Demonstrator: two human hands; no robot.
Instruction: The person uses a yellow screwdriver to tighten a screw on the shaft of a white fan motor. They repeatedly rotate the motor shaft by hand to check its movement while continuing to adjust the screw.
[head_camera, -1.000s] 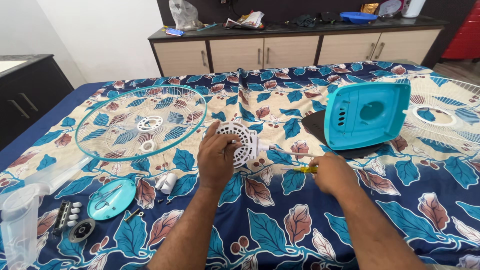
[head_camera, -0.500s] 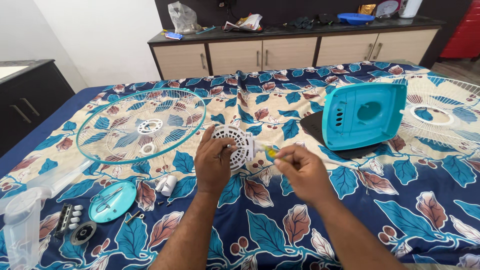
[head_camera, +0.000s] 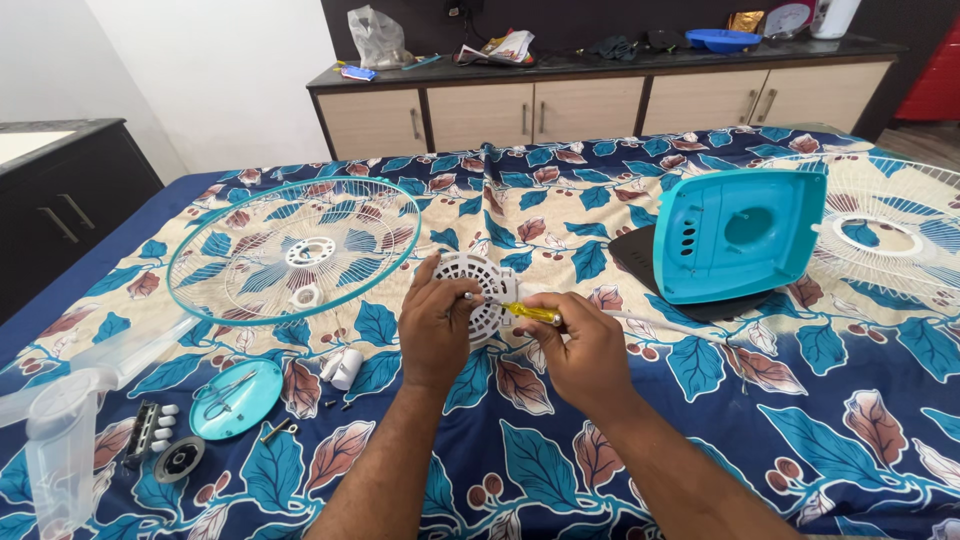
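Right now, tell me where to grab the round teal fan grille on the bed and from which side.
Grip the teal fan grille by its solid outer rim at the near edge, from the person's side. It lies flat; the thin wires inside would likely bend.

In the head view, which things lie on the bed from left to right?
Clear fan blade → teal round cap → left hand on white slotted cover → right hand with yellow screwdriver → teal housing → white grille.

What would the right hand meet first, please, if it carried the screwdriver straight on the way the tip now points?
Most likely the white round vented part: the right hand aims the yellow-handled screwdriver leftward, and its tip seems already on that part, with the left hand gripping it just beyond. Depth is hard to judge.
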